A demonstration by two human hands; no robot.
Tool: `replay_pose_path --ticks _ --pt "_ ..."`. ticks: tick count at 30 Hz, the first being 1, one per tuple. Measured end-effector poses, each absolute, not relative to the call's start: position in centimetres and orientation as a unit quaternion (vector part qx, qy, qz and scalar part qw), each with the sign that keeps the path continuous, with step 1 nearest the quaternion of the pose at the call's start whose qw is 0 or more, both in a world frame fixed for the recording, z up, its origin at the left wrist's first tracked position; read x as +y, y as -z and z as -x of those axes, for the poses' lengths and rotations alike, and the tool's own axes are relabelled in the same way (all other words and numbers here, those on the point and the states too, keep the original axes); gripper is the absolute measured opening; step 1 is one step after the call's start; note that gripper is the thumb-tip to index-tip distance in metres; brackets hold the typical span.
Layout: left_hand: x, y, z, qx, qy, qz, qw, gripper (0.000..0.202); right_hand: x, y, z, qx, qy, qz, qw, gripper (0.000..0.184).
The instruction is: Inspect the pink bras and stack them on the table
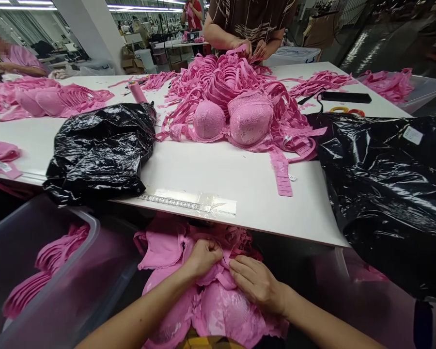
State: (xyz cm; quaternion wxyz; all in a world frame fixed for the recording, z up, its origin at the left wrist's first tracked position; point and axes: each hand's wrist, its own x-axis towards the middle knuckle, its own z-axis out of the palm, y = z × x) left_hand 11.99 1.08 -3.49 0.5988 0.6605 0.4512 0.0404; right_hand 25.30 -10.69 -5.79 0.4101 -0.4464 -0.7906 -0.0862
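Pink lace bras (pixel 225 308) lie in my lap, below the table edge. My left hand (pixel 204 258) is closed in a pinch on the pink fabric of a bra, near its band. Close beside it, my right hand (pixel 256 280) grips the same bra, with its fingers bent over the fabric and the thumb mostly hidden. Between the two hands runs a narrow pink strip, perhaps a strap. A plain pink bra part (pixel 163 249) rests to the left of my left hand.
A big heap of pink bras (pixel 250 118) covers the white table (pixel 203 169), with a taped measuring strip (pixel 174 201) at its edge. Black plastic bags (pixel 101 150) flank the heap. Clear bins (pixel 94 228) stand below and behind. A co-worker (pixel 252 24) handles straps across the table.
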Motion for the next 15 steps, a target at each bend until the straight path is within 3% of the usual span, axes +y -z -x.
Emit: replay_pose_path --ticks 9,15 --pt "0.2 4.7 -11.4 0.44 -0.099 -0.693 0.563 0.011 -9.7 5.9 -25.5 -0.793 0.035 0.463 0.394 0.022" --pt "-0.2 4.2 -11.0 0.438 -0.103 -0.769 0.454 0.015 -9.3 7.0 -24.1 -0.649 -0.184 0.566 0.474 0.017"
